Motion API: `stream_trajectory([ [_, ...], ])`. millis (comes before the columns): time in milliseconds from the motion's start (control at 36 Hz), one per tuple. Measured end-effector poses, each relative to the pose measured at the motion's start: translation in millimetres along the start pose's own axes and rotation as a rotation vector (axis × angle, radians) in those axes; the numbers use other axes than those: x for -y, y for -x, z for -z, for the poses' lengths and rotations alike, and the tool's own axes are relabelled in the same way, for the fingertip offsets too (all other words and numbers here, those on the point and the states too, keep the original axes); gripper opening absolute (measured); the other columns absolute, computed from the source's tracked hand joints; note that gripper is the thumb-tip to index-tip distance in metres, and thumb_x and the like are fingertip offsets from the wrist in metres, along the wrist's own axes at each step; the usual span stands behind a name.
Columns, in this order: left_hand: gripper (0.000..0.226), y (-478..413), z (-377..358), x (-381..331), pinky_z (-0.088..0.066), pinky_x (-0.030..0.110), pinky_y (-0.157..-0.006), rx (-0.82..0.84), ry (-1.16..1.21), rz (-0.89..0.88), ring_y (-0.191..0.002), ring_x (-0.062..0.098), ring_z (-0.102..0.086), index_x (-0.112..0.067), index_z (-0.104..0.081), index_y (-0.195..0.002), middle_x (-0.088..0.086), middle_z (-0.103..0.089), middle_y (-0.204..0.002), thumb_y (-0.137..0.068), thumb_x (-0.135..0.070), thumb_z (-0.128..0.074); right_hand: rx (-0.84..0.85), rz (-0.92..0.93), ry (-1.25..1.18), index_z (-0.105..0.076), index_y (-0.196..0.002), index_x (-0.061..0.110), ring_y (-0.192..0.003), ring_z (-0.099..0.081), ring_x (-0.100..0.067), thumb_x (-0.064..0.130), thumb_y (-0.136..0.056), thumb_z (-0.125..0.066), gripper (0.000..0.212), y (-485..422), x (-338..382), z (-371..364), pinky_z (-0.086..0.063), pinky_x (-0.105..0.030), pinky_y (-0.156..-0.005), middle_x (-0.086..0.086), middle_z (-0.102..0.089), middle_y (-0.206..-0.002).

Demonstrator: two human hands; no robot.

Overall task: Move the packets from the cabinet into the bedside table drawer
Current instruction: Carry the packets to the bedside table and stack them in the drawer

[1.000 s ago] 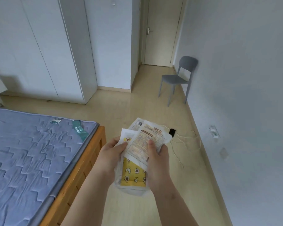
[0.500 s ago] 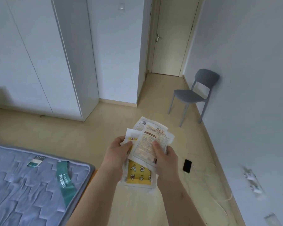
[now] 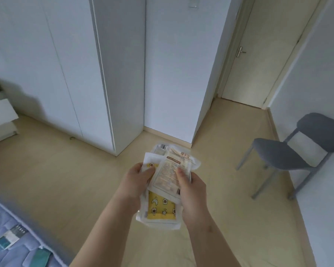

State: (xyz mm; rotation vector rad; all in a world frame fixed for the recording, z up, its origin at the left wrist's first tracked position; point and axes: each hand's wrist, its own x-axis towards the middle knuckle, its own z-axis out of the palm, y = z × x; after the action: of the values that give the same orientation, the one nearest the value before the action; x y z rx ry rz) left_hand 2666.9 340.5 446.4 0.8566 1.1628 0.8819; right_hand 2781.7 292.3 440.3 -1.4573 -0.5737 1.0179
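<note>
Both hands are closed on a loose stack of packets (image 3: pixel 162 189), held out in front of the body above the pale wooden floor (image 3: pixel 66 180), so the packets are in the grip and touch no furniture. The left hand (image 3: pixel 138 182) grips the stack's left edge, thumb on top and fingers underneath. The right hand (image 3: pixel 191 191) grips the right edge, its thumb pressed onto the top packet. At least 3 packets show:

- a yellow packet (image 3: pixel 161 208) with small cartoon figures, in a clear wrapper, lowest and nearest the wrists
- a white printed packet (image 3: pixel 167 175) with orange text, lying tilted across the yellow one under the right thumb
- a third packet (image 3: pixel 160 149) with a barcode, poking out beyond the fingertips

Beyond the hands and to their left stands the tall white cabinet (image 3: pixel 66 64), its doors closed. Far to the left of the hands, at the edge of view, is a low white unit (image 3: pixel 0 120); I cannot tell whether it has a drawer. Below and left of the left forearm is a corner of a bed (image 3: pixel 12 245) with a blue quilted mattress. To the right of the right hand a grey chair (image 3: pixel 289 157) stands against the wall. Well beyond the hands, up and right, is a closed cream door (image 3: pixel 262 54) with a metal handle (image 3: pixel 240 52).
</note>
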Motion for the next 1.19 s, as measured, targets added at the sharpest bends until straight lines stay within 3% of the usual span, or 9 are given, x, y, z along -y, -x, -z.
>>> stream_trajectory([
  [167,0.01,-90.0,32.6,-36.7,-0.057,0.047,-0.071,-0.249,0.019,0.008,-0.074,0.034,-0.068,-0.009,-0.063,-0.096,0.016,-0.071,-0.085,-0.092,-0.017,-0.059,0.217,-0.039,0.116,-0.067,-0.081,0.011,-0.064,-0.066,-0.013,0.026,-0.092,-0.058,0.02,-94.1,15.7,-73.7,-0.054,-0.026,-0.059,-0.004,-0.069,-0.076],
  [361,0.015,-204.8,84.4,-86.5,-0.057,0.047,-0.072,-0.295,0.068,-0.022,-0.08,0.036,-0.068,-0.006,-0.059,-0.104,0.019,-0.07,-0.093,-0.093,-0.016,-0.056,0.317,-0.015,0.188,-0.064,-0.08,0.014,-0.052,-0.06,-0.001,0.025,-0.094,-0.056,0.019,-198.5,23.3,-177.3,-0.044,-0.012,-0.044,0.002,-0.064,-0.069],
  [528,0.013,-292.6,149.5,-168.6,-0.057,0.034,-0.053,-0.327,0.105,-0.104,-0.063,0.024,-0.068,-0.008,-0.057,-0.103,0.012,-0.07,-0.085,-0.092,-0.014,-0.058,0.425,0.02,0.202,-0.064,-0.08,0.013,-0.055,-0.059,-0.004,0.025,-0.093,-0.056,0.02,-274.5,53.8,-299.9,-0.045,-0.013,-0.047,-0.001,-0.064,-0.072],
  [639,0.003,-331.6,196.3,-207.2,-0.054,0.028,-0.046,-0.491,0.146,-0.114,-0.051,0.018,-0.066,-0.012,-0.06,-0.089,0.009,-0.069,-0.074,-0.089,-0.012,-0.063,0.501,-0.01,0.183,-0.064,-0.079,0.013,-0.071,-0.063,-0.019,0.027,-0.092,-0.058,0.02,-302.9,62.9,-381.0,-0.052,-0.031,-0.066,-0.008,-0.066,-0.079],
  [750,0.003,-367.1,248.4,-226.9,-0.057,0.034,-0.055,-0.651,0.178,-0.112,-0.059,0.023,-0.067,-0.011,-0.062,-0.09,0.011,-0.07,-0.079,-0.088,-0.013,-0.064,0.609,-0.083,0.197,-0.065,-0.08,0.017,-0.084,-0.069,-0.025,0.029,-0.092,-0.059,0.018,-328.1,58.4,-454.7,-0.056,-0.041,-0.079,-0.007,-0.071,-0.085],
  [917,0.03,-422.4,347.0,-244.2,-0.056,0.049,-0.079,-0.906,0.304,-0.105,-0.083,0.03,-0.068,-0.007,-0.057,-0.116,0.013,-0.069,-0.096,-0.088,-0.015,-0.064,0.683,-0.087,0.219,-0.057,-0.078,0.007,-0.068,-0.057,-0.018,0.015,-0.09,-0.056,0.015,-376.5,47.3,-578.7,-0.045,-0.027,-0.06,-0.004,-0.06,-0.074],
  [1000,0.02,-452.1,393.2,-261.5,-0.057,0.046,-0.074,-0.981,0.338,-0.119,-0.082,0.03,-0.069,-0.009,-0.058,-0.108,0.012,-0.07,-0.094,-0.09,-0.014,-0.062,0.708,-0.092,0.213,-0.047,-0.072,0.008,-0.067,-0.046,-0.019,0.01,-0.09,-0.052,0.018,-401.5,42.9,-639.7,-0.036,-0.025,-0.056,-0.006,-0.048,-0.071],
  [1111,0.02,-492.7,450.7,-297.7,-0.056,0.038,-0.066,-1.097,0.356,-0.158,-0.077,0.026,-0.067,-0.008,-0.058,-0.108,0.011,-0.069,-0.091,-0.09,-0.014,-0.062,0.735,-0.069,0.189,-0.043,-0.065,0.011,-0.055,-0.045,-0.014,0.009,-0.091,-0.051,0.027,-432.2,50.8,-724.7,-0.037,-0.015,-0.04,0.0,-0.046,-0.062],
  [1195,0.015,-517.2,496.5,-327.2,-0.048,0.03,-0.056,-1.233,0.357,-0.215,-0.071,0.022,-0.063,-0.009,-0.057,-0.105,0.009,-0.065,-0.087,-0.092,-0.014,-0.059,0.77,-0.058,0.086,-0.043,-0.066,0.011,-0.052,-0.048,-0.012,0.009,-0.092,-0.049,0.026,-444.1,66.4,-793.5,-0.039,-0.015,-0.04,0.003,-0.049,-0.061],
])
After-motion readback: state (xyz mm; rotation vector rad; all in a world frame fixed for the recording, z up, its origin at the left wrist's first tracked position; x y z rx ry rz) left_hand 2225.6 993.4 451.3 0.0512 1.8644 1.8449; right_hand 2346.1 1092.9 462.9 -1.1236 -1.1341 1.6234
